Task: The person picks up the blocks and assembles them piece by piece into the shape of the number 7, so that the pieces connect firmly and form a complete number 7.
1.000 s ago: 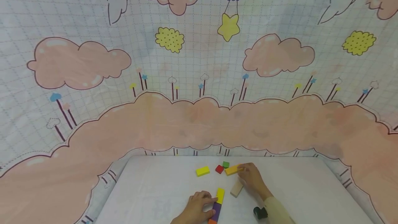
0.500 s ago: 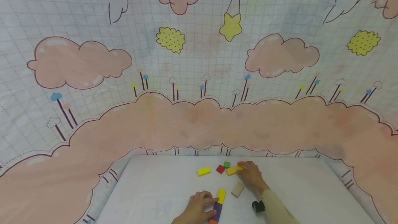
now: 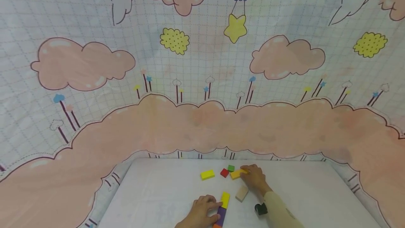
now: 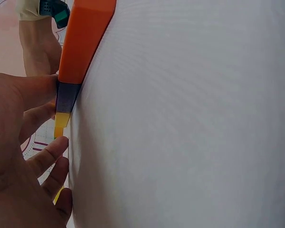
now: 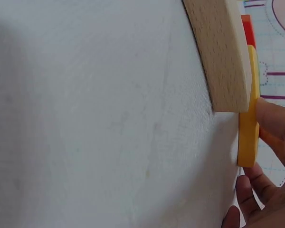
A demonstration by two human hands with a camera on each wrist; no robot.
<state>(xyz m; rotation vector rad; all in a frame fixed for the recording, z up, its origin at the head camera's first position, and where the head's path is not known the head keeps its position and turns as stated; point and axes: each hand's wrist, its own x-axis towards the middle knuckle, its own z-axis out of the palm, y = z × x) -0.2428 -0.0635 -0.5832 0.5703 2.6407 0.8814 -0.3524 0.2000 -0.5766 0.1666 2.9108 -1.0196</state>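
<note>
On the white table, a row of blocks runs toward the front edge: a yellow block [image 3: 225, 197], a purple block [image 3: 221, 215] and an orange block [image 4: 87, 40]. My left hand [image 3: 202, 211] rests against the row's left side, with thumb at the purple block and index finger at the yellow one. Farther back, my right hand [image 3: 254, 178] pinches the right end of an orange-yellow block [image 3: 235, 175], which lies on the table. The thumb [image 5: 273, 116] is on its near side in the right wrist view; the other fingers are partly hidden behind it.
A plain wooden block [image 3: 242, 193] lies between the hands. Beyond are another yellow block [image 3: 207, 175], a red block [image 3: 224, 172] and a green block [image 3: 231, 168]. A dark green object [image 3: 260, 209] shows beside the right sleeve. A cloud-patterned cloth [image 3: 202, 126] hangs behind.
The right hand has stayed at the orange-yellow block, while its wrist and sleeve have shifted slightly, uncovering more of the wooden block. The left hand is almost unmoved.
</note>
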